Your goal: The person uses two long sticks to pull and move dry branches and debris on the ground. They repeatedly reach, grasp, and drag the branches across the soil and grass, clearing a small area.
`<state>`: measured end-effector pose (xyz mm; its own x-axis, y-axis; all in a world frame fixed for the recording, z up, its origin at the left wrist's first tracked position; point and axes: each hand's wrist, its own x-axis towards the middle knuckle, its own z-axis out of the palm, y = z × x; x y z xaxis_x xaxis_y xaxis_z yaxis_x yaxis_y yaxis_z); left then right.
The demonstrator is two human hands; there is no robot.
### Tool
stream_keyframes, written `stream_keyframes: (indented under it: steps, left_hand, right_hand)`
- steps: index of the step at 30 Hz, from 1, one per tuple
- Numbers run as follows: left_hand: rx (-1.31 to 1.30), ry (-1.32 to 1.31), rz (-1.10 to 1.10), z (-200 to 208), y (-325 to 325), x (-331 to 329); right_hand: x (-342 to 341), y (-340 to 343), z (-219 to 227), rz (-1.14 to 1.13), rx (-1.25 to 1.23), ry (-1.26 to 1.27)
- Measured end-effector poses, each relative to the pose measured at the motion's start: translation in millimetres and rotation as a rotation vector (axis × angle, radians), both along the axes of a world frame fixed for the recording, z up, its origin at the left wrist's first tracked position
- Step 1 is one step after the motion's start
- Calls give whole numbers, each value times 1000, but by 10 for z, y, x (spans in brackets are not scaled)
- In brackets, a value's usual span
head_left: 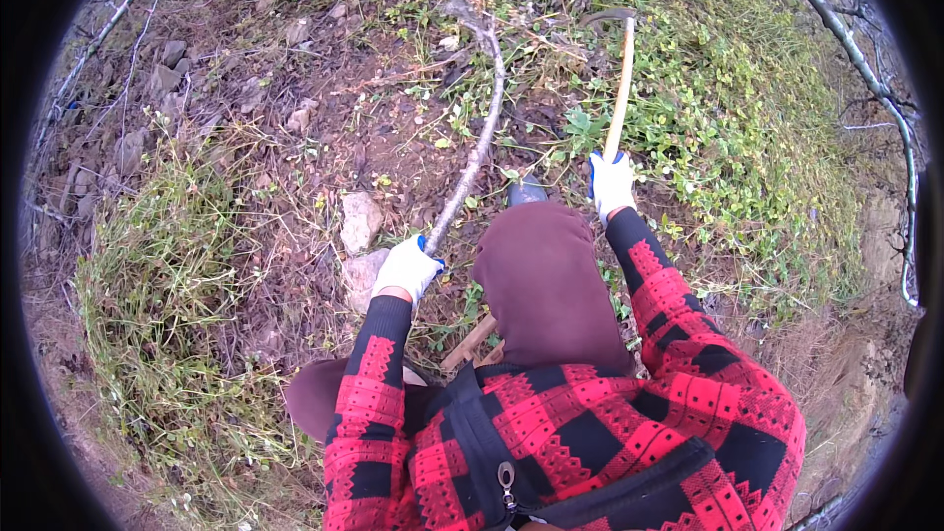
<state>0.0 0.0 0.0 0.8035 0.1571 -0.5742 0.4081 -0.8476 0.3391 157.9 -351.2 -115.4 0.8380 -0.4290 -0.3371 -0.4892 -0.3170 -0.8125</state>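
My left hand [409, 269], in a white glove with blue at the fingers, is closed round the near end of a crooked grey stick [478, 152]. The stick slants away over bare soil, and its far end bends left. My right hand [613, 183], gloved the same way, grips the lower end of a sickle's pale wooden handle. The sickle [622, 88] points away from me, its dark curved blade turned left among the weeds. Some of the blade is hard to make out against the plants.
Green weeds [733, 138] cover the ground at right. Tall grass [162, 275] grows at left. Pale rocks [361, 221] lie beside my left hand, with more stones [162, 79] at far left. A bare branch [855, 54] arches along the right edge. My bent knee [546, 275] is between my arms.
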Motion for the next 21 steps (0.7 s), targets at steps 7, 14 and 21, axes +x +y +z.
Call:
stream_keyframes:
  steps: [7,14,21]
  left_hand:
    - [195,130,-108,523,279,-173]
    - [122,140,-65,436,147,33]
    - [86,122,-34,267,207,242]
  right_hand:
    - [1004,179,-87,143,-471,-105]
    - [962,503,-213,231,-339,-70]
    - [543,440,-402,338,-397,-82]
